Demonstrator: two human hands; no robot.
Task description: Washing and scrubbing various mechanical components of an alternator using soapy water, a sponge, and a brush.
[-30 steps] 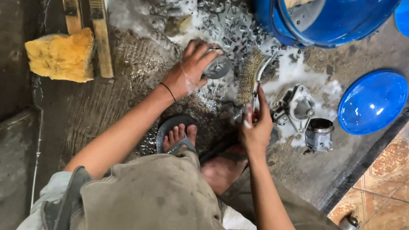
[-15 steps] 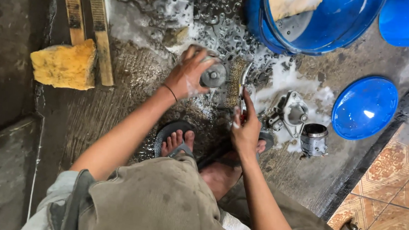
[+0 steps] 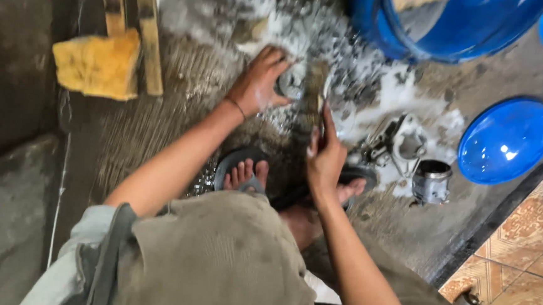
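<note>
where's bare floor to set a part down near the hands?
Free: the wet floor between the yellow sponge and the left hand, and the dry strip below the metal cylinder, toward the tiled edge. Crowded: the foamy patch ahead of the right hand, with metal parts, up to the blue tub and blue lid.

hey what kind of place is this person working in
Probably a wash area on a workshop floor: wet, soapy concrete, metal engine-like parts lying in the suds, a blue tub and a yellow sponge.
</note>
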